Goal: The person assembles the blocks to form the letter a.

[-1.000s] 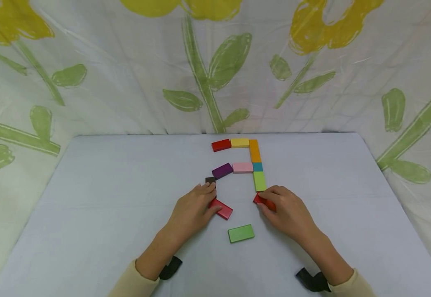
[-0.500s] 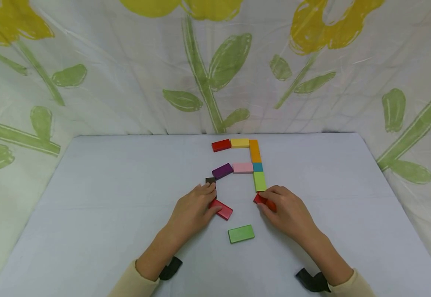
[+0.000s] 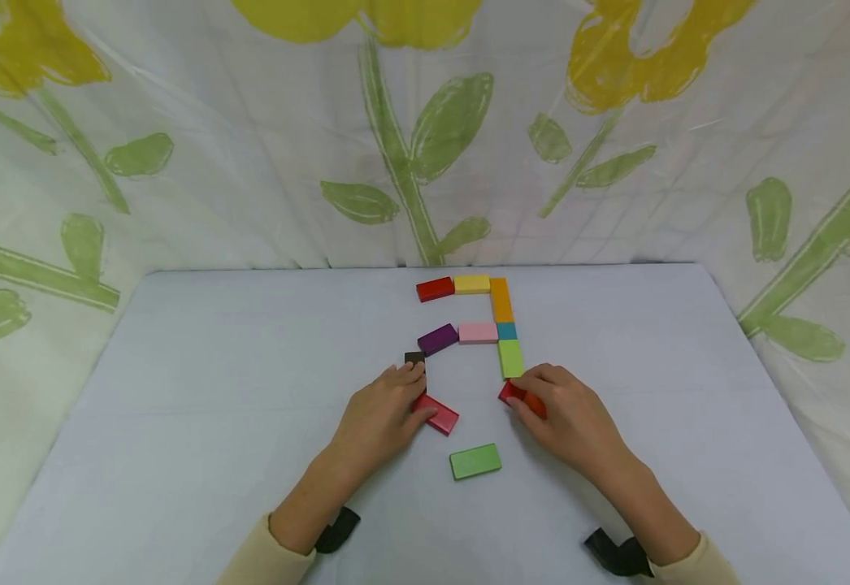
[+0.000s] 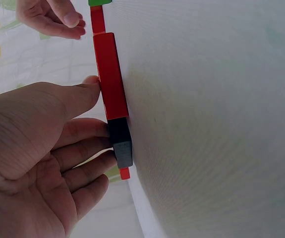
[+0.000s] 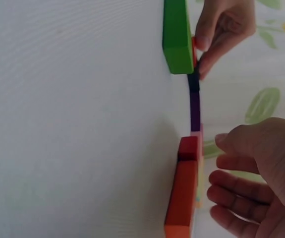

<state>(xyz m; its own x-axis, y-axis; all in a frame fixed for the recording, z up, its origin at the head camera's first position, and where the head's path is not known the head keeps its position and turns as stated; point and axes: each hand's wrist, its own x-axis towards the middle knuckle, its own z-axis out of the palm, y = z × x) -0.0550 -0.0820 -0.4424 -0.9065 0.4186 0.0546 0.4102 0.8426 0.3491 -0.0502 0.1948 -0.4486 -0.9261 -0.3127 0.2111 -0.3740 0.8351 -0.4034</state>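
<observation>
My left hand (image 3: 381,410) rests its fingertips on a black block (image 3: 414,357) and its thumb on a pinkish-red block (image 3: 442,418). In the left wrist view, those fingers lie extended along the tops of the black block (image 4: 120,141) and the red one (image 4: 111,74). Over a small red block (image 3: 509,393) and an orange block (image 3: 535,405) hovers my right hand (image 3: 571,414), which partly hides them in the head view. Seen from the right wrist, its loosely bent fingers stand apart from the red block (image 5: 188,148) and the orange block (image 5: 181,198).
A green block (image 3: 475,461) lies nearest the person, between the forearms. Beyond the hands, a bent line of blocks includes purple (image 3: 438,340), pink (image 3: 478,333), blue (image 3: 506,331), lime (image 3: 510,358), orange (image 3: 501,301), yellow (image 3: 472,284) and red (image 3: 435,289). A flowered cloth (image 3: 249,162) hangs behind the table.
The head view has tilted up very slightly, so the scene sits a few pixels lower. Both hands and the blocks stay in place.
</observation>
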